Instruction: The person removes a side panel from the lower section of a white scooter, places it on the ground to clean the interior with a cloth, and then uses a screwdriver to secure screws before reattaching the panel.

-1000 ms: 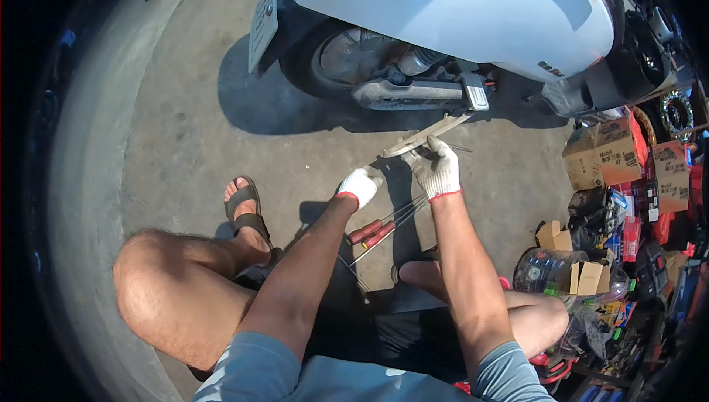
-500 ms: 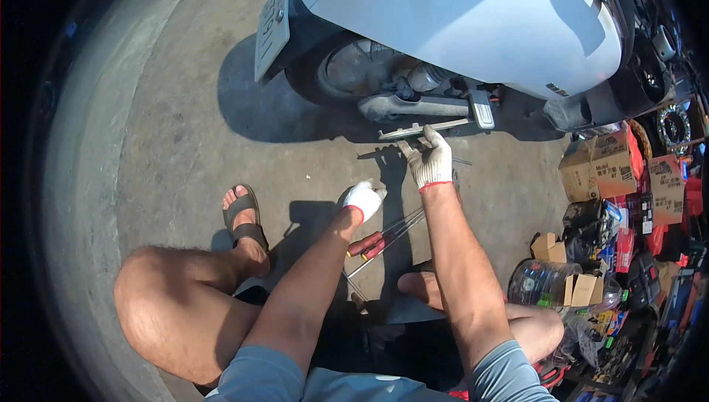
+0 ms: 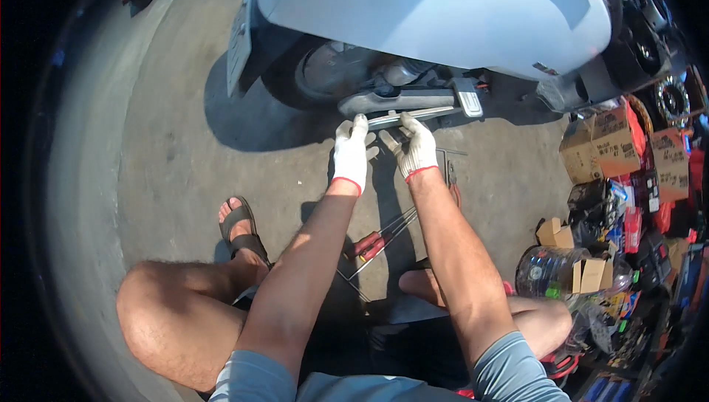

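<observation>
A long, narrow silver-grey trim strip [image 3: 432, 112] is held level beside the lower side of a white scooter [image 3: 443, 18]. My left hand [image 3: 351, 157], in a white knit glove with a red cuff, grips its left end with the thumb on top. Near the strip's middle, my right hand [image 3: 419, 149] in a matching glove has thumb and fingers closed on it. Just beyond the strip are the scooter's grey engine casing [image 3: 399, 100] and a silver footrest [image 3: 468, 99]. I cannot tell whether the strip touches the scooter.
Red-handled screwdrivers [image 3: 367, 245] lie on the concrete floor between my arms, beside a thin metal rod tool. Red-handled pliers [image 3: 453, 184] rest right of my right wrist. At the right stand cardboard boxes [image 3: 600, 147], a large clear plastic bottle [image 3: 543, 273] and piled parts.
My left hand has risen from over the floor to the strip's left end and taken hold of it. My right hand, still gripping the strip, has shifted slightly left.
</observation>
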The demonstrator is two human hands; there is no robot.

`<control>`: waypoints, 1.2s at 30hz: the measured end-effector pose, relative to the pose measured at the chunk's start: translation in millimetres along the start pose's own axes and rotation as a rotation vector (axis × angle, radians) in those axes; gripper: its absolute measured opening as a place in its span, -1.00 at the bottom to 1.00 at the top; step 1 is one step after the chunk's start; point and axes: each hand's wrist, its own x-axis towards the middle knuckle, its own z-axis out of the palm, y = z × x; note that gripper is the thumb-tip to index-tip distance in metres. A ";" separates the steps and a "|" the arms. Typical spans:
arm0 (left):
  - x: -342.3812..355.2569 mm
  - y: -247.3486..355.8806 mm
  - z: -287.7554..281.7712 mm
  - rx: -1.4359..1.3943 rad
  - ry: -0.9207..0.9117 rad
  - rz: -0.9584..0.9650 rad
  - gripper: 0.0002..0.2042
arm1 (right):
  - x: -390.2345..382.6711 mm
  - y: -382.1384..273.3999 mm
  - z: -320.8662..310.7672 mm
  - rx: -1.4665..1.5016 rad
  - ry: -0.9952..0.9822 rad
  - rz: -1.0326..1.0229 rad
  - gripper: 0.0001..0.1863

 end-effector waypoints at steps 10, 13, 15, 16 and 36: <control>19.2 8.5 5.7 0.025 0.049 -0.031 -0.62 | -12.0 -13.1 9.7 -0.079 -0.050 -0.049 -0.36; 18.3 7.6 7.1 0.070 0.089 -0.006 -0.65 | -12.6 -16.3 7.0 -0.088 0.015 -0.012 -0.39; 17.4 4.6 10.8 0.061 0.065 0.002 -0.63 | 0.3 -16.3 -3.8 -0.075 -0.025 -0.029 -0.41; 18.4 6.2 9.0 0.053 0.045 0.004 -0.62 | 3.1 -15.9 -4.1 -0.107 0.012 -0.065 -0.41; 10.4 -8.1 23.5 0.204 0.051 0.012 -0.50 | 3.8 -48.2 -17.9 -0.427 0.389 -0.134 -0.20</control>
